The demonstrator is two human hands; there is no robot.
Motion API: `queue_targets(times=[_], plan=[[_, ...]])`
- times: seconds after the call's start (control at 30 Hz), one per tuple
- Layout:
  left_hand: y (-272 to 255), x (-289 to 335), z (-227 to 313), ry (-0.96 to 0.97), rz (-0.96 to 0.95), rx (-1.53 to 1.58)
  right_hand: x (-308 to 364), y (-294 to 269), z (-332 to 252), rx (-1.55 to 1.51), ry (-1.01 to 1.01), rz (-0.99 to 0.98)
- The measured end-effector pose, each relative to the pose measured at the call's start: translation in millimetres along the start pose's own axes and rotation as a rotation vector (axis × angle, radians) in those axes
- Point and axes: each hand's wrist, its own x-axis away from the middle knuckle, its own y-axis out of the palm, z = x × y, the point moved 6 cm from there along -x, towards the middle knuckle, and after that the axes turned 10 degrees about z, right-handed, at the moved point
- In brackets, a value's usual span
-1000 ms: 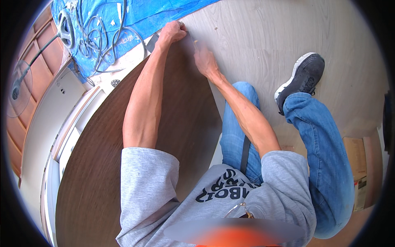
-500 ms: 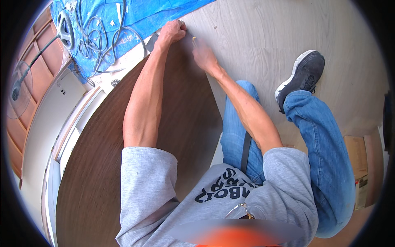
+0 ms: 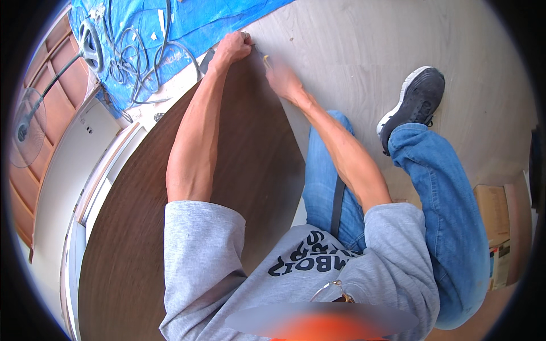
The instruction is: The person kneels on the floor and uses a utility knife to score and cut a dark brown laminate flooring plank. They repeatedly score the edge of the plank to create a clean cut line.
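Dark brown panel (image 3: 250, 142) with a fine wood grain stretches from the lower left, under the person's left arm, to a narrow far end near a blue sheet (image 3: 210, 21), with pale wood-grain floor (image 3: 352, 51) along its right side. At that far end rests the left hand (image 3: 234, 48), its fingers curled in; I cannot tell whether they are clamped on the panel's edge. The right hand (image 3: 285, 83), blurred, is just beside it along the right edge, its fingers closed around a slim tool (image 3: 267, 61) with a yellow part showing; the tool's kind is too small to tell. Loose grey cables (image 3: 135, 65) loop over the blue sheet, near a fan (image 3: 24, 128). A dark shoe (image 3: 420, 101) is planted on the floor, well apart from both hands.
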Motion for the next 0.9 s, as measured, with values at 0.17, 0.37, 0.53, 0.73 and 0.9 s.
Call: queue_targets(times=[0.17,0.37,0.53,0.73,0.9], plan=[[0.6,-0.1,0.2,-0.029,-0.014,0.015,6.7,-27.6,-23.2,-0.038,0.071,-0.008],[3.7,-0.7,-4.9,-0.053,-0.042,0.049,33.8,-90.6,-56.1,-0.117,0.169,0.153],[7.8,-3.1,-8.6,-0.089,-0.04,0.011,29.1,-120.0,-60.9,0.064,0.13,0.205],[8.8,-2.1,-5.3,-0.078,-0.019,-0.021,35.7,-111.9,-54.1,-0.044,0.198,0.185],[0.8,-1.1,3.0,-0.084,-0.1,-0.078,36.0,-127.5,-56.6,0.061,0.138,0.295]])
